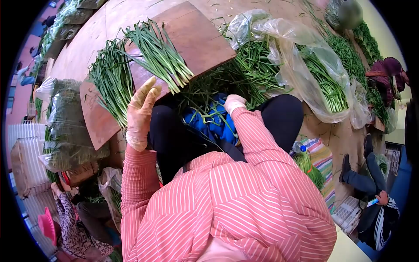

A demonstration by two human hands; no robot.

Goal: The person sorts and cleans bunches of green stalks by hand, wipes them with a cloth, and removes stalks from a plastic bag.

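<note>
Your gloved left hand is raised at the centre left of the frame, its fingers extended and gripping nothing. Just above it, toward the upper left of the frame, a bundle of garlic chives lies slantwise on a reddish-brown board, its pale stem ends pointing down and to the right. A second bundle lies to its left, stem ends just beside your left hand; you cannot tell whether they touch. Your gloved right hand is curled near the middle of the frame, beside the blue cloth between your knees; whether it pinches anything, you cannot tell. Loose chives spread above it, and a clear plastic bag surrounds more chives at the upper right.
</note>
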